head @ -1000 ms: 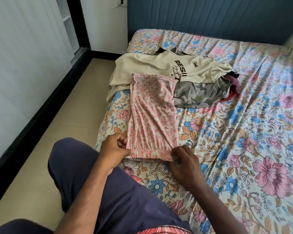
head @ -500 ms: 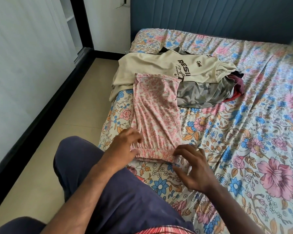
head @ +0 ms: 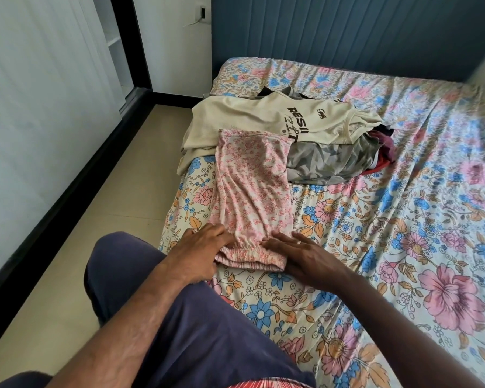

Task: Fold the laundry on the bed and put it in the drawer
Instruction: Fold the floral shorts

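both hands [head: 252, 252] press flat on the pink garment [head: 252, 197], clothes pile [head: 305, 141] just beyond it.

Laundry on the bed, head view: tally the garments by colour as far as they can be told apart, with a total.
Pink floral garment, laid flat under both hands: 1
Beige printed T-shirt: 1
Grey patterned garment: 1
Dark red garment, mostly hidden: 1
Black garment, only an edge showing: at least 1
Total: 5 told apart; more may lie hidden in the pile.
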